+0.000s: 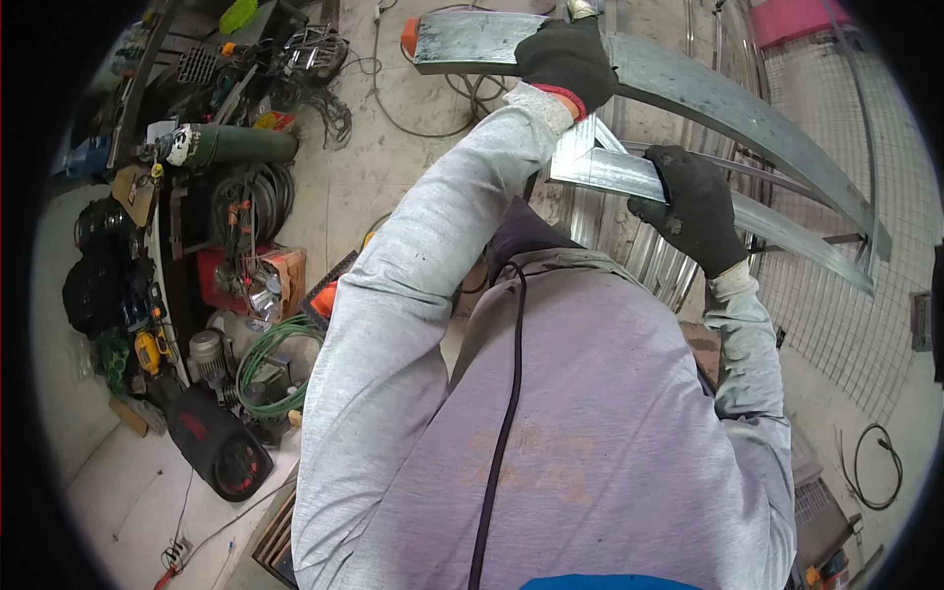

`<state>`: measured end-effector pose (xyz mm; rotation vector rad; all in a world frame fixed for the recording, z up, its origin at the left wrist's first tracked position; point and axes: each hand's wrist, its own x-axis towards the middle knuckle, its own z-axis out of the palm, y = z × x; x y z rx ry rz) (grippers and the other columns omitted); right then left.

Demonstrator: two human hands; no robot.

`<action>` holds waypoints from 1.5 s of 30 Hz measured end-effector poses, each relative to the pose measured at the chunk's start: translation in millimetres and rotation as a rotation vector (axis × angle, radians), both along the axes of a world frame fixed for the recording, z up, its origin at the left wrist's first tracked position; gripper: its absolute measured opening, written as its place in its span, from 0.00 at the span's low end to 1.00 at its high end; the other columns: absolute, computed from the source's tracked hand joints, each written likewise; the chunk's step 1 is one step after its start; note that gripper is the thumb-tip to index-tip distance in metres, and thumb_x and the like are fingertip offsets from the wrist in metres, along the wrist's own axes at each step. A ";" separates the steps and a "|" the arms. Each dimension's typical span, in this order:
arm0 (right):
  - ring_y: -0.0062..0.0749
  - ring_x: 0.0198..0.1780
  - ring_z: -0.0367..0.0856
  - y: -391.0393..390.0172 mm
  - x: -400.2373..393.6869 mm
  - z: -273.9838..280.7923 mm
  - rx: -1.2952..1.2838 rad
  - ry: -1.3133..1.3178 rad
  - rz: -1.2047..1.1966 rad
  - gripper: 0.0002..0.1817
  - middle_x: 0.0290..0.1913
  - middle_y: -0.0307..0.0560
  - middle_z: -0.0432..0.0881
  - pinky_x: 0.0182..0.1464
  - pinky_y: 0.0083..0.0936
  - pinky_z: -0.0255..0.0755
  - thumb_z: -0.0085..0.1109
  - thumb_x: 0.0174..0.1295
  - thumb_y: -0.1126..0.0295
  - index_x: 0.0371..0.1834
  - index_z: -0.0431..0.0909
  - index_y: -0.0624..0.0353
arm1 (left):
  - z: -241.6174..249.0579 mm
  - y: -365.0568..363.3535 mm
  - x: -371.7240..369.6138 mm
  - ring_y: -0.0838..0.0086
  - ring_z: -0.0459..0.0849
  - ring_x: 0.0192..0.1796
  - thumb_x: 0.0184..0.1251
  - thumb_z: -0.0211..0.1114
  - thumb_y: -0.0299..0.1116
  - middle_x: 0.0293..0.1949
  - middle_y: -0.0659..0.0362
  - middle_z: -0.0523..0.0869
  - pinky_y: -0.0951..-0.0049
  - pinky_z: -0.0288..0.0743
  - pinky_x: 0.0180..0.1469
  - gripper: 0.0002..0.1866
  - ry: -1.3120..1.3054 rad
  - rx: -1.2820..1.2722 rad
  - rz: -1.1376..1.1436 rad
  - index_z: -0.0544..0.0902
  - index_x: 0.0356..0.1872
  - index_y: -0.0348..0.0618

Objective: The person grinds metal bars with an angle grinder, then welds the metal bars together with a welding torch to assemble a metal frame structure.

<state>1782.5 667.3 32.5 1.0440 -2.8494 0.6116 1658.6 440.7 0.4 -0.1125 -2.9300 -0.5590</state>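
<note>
My left hand (567, 67), in a dark glove with a red cuff edge, is closed over a wide galvanized metal beam (708, 98). Its fingertips are hidden on the far side. Lower and to the right, my right hand (693, 208), also gloved, wraps round a narrower shiny metal bar (615, 171). Beam and bar run roughly alongside each other toward the right, where a crosspiece (873, 221) spans between their ends. A short angled metal piece (575, 147) meets the bar's near end, just below my left wrist.
Wire mesh (836, 216) lies at the right, with a pink item (795, 20) above it. On the left stand a green gas cylinder (241, 145), a coiled green hose (258, 379) and a black-and-red bag-like item (216, 442). Cables (393, 113) trail over the floor ahead.
</note>
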 end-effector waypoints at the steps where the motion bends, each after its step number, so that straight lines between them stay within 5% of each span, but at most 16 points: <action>1: 0.53 0.50 0.89 0.4 -0.3 -1.3 0.003 0.004 -0.010 0.35 0.51 0.54 0.90 0.54 0.48 0.79 0.81 0.55 0.48 0.60 0.84 0.61 | 3.4 -0.6 2.3 0.48 0.94 0.46 0.65 0.69 0.44 0.48 0.39 0.92 0.46 0.87 0.44 0.41 -0.033 0.024 0.024 0.70 0.74 0.29; 2: 0.53 0.49 0.88 0.5 -0.6 -4.0 -0.003 0.011 0.000 0.35 0.49 0.53 0.89 0.53 0.48 0.79 0.81 0.55 0.49 0.60 0.84 0.61 | 6.8 -1.2 4.5 0.47 0.93 0.45 0.66 0.68 0.45 0.48 0.40 0.91 0.46 0.86 0.45 0.32 -0.068 0.049 0.046 0.79 0.68 0.39; 4: 0.53 0.47 0.87 -0.2 0.5 -2.5 -0.002 0.019 0.000 0.34 0.48 0.53 0.89 0.52 0.47 0.78 0.80 0.56 0.49 0.60 0.84 0.60 | 9.2 -1.1 5.1 0.49 0.93 0.44 0.67 0.66 0.42 0.46 0.40 0.91 0.46 0.86 0.45 0.30 -0.056 0.032 -0.001 0.79 0.68 0.37; 6: 0.56 0.50 0.88 -2.6 1.4 0.2 0.008 0.004 -0.019 0.34 0.49 0.55 0.89 0.53 0.49 0.79 0.82 0.54 0.52 0.58 0.83 0.63 | 4.0 0.9 1.0 0.50 0.95 0.45 0.63 0.71 0.43 0.47 0.38 0.92 0.47 0.87 0.42 0.50 -0.064 -0.030 0.022 0.63 0.80 0.18; 7: 0.56 0.50 0.88 -2.3 1.4 0.6 0.009 0.004 -0.024 0.34 0.49 0.55 0.89 0.53 0.49 0.79 0.82 0.54 0.52 0.58 0.83 0.63 | 0.7 -1.5 -2.3 0.51 0.95 0.44 0.62 0.71 0.43 0.46 0.38 0.92 0.47 0.86 0.40 0.51 -0.050 -0.018 -0.014 0.62 0.81 0.17; 15: 0.51 0.48 0.86 -7.1 4.3 -1.1 0.108 0.081 -0.052 0.36 0.48 0.50 0.86 0.51 0.47 0.76 0.80 0.55 0.41 0.56 0.82 0.57 | -0.5 0.0 2.3 0.50 0.94 0.42 0.63 0.69 0.44 0.45 0.38 0.91 0.47 0.86 0.39 0.47 -0.006 -0.067 0.007 0.68 0.78 0.19; 36: 0.53 0.48 0.87 -8.3 4.5 -2.4 0.131 0.073 -0.044 0.40 0.49 0.53 0.87 0.52 0.47 0.78 0.80 0.56 0.40 0.60 0.82 0.62 | -11.8 6.1 3.0 0.47 0.91 0.47 0.69 0.63 0.46 0.49 0.36 0.89 0.40 0.81 0.39 0.48 -0.004 -0.156 -0.005 0.63 0.84 0.25; 38: 0.53 0.48 0.87 -7.6 3.9 -1.2 0.121 0.068 -0.035 0.39 0.49 0.53 0.87 0.52 0.47 0.78 0.79 0.57 0.40 0.59 0.82 0.62 | 6.3 3.3 11.3 0.49 0.94 0.46 0.65 0.69 0.46 0.46 0.38 0.91 0.46 0.87 0.46 0.31 -0.024 -0.025 0.031 0.81 0.64 0.36; 41: 0.53 0.49 0.87 -8.4 2.0 -1.5 0.103 0.045 -0.022 0.38 0.49 0.54 0.87 0.53 0.48 0.78 0.78 0.59 0.40 0.59 0.83 0.61 | -26.6 6.0 0.0 0.46 0.91 0.45 0.66 0.64 0.47 0.47 0.36 0.89 0.41 0.82 0.40 0.42 0.094 -0.065 0.035 0.75 0.76 0.26; 43: 0.54 0.48 0.88 -8.9 0.9 -8.5 0.031 0.121 0.006 0.35 0.47 0.54 0.88 0.53 0.49 0.79 0.76 0.60 0.39 0.58 0.86 0.59 | -44.5 -0.2 -10.3 0.50 0.91 0.45 0.62 0.66 0.47 0.45 0.42 0.90 0.43 0.82 0.43 0.23 0.118 -0.041 0.049 0.90 0.48 0.39; 45: 0.55 0.47 0.89 -6.3 -3.3 -23.0 -0.168 0.066 -0.011 0.30 0.44 0.52 0.89 0.52 0.50 0.80 0.78 0.58 0.44 0.53 0.87 0.58 | -72.0 -22.1 -15.8 0.47 0.90 0.55 0.67 0.67 0.49 0.59 0.40 0.89 0.47 0.84 0.57 0.28 0.121 -0.150 -0.155 0.87 0.58 0.37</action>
